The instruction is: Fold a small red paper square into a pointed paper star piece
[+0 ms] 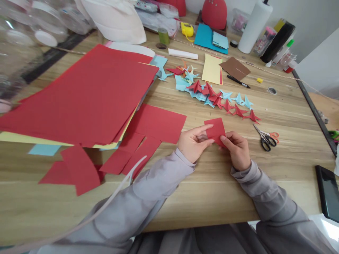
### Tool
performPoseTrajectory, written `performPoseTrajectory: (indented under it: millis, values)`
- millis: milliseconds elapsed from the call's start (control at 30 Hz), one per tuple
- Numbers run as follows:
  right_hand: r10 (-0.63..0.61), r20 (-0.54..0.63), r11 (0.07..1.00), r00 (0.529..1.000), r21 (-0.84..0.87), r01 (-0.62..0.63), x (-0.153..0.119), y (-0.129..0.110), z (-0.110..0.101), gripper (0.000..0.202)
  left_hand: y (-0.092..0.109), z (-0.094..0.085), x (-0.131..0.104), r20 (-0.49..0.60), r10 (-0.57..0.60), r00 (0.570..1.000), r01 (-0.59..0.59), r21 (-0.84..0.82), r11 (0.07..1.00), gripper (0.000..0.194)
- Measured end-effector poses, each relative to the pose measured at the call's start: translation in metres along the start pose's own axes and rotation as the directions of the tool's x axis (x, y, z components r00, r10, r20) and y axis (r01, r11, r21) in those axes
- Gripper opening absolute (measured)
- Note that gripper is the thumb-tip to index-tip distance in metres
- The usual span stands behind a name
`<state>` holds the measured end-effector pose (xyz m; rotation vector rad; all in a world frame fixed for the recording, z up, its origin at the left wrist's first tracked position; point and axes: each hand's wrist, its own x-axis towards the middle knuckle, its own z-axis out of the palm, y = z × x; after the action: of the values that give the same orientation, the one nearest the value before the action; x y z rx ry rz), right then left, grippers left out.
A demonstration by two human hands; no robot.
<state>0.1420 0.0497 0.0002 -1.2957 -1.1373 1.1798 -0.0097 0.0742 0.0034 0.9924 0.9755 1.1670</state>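
A small red paper square [215, 128] is held between both hands above the wooden table. My left hand [192, 141] grips its left side, thumb below and forefinger above. My right hand [237, 148] pinches its lower right corner between thumb and fingers. Beyond the hands lies a row of folded red paper birds [227, 106], with light blue ones [239, 99] beside and behind them. Black-handled scissors [267, 139] rest to the right of my right hand. Cut red paper pieces [159, 123] lie left of my left hand.
Large red sheets [84, 95] are stacked at the left. At the back are yellow paper [212, 68], brown paper [235, 68], a black pen [238, 82], a tape measure [186, 30] and a white bottle [254, 28]. A phone [328, 192] lies at the right edge.
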Motion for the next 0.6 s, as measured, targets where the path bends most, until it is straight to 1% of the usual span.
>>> performPoseTrajectory:
  millis: [67,133,167,200,233,267,333,367,400,467,600]
  values:
    - [-0.012,-0.016,1.000,1.000,0.028,0.013,0.0006,0.0016,0.0002,0.019,0.0002,0.0006,0.0003,0.032,-0.017,0.999,0.019,-0.073,0.997,0.073]
    - [-0.020,-0.022,0.998,1.000,0.060,0.022,0.0012,0.0033,0.0000,0.017,0.0004,0.0013,0.0008,0.029,-0.038,0.999,0.041,-0.126,0.991,0.091]
    - [-0.023,-0.020,0.997,1.000,0.075,0.024,0.0013,0.0039,-0.0001,0.015,0.0006,0.0016,0.0011,0.022,-0.051,0.998,0.053,-0.139,0.989,0.095]
    - [-0.025,-0.018,0.996,1.000,0.088,0.026,0.0014,0.0043,-0.0003,0.014,0.0007,0.0018,0.0014,0.016,-0.061,0.998,0.062,-0.146,0.987,0.096]
    - [-0.025,-0.016,0.995,1.000,0.099,0.027,0.0015,0.0043,-0.0004,0.013,0.0009,0.0020,0.0017,0.016,-0.069,0.997,0.071,-0.149,0.986,0.091]
    - [-0.026,-0.015,0.994,1.000,0.106,0.027,0.0014,0.0041,-0.0004,0.013,0.0010,0.0020,0.0018,0.026,-0.081,0.996,0.084,-0.147,0.986,0.081]
    - [-0.027,-0.021,0.993,0.999,0.112,0.029,0.0012,0.0029,-0.0002,0.014,0.0012,0.0020,0.0019,0.063,-0.119,0.991,0.126,-0.128,0.984,0.051]
    - [-0.027,-0.025,0.994,0.999,0.109,0.029,0.0011,0.0021,0.0001,0.015,0.0012,0.0020,0.0018,0.084,-0.142,0.986,0.152,-0.116,0.982,0.041]
    - [-0.026,-0.030,0.994,0.999,0.103,0.029,0.0010,0.0013,0.0004,0.016,0.0011,0.0020,0.0017,0.100,-0.164,0.981,0.174,-0.106,0.979,0.037]
    - [-0.022,-0.038,0.996,0.999,0.086,0.026,0.0007,0.0001,0.0010,0.018,0.0006,0.0020,0.0013,0.116,-0.194,0.974,0.206,-0.098,0.974,0.037]
    - [-0.018,-0.044,0.997,0.999,0.074,0.021,0.0007,-0.0002,0.0013,0.019,-0.0001,0.0029,0.0002,0.105,-0.188,0.976,0.197,-0.075,0.978,0.034]
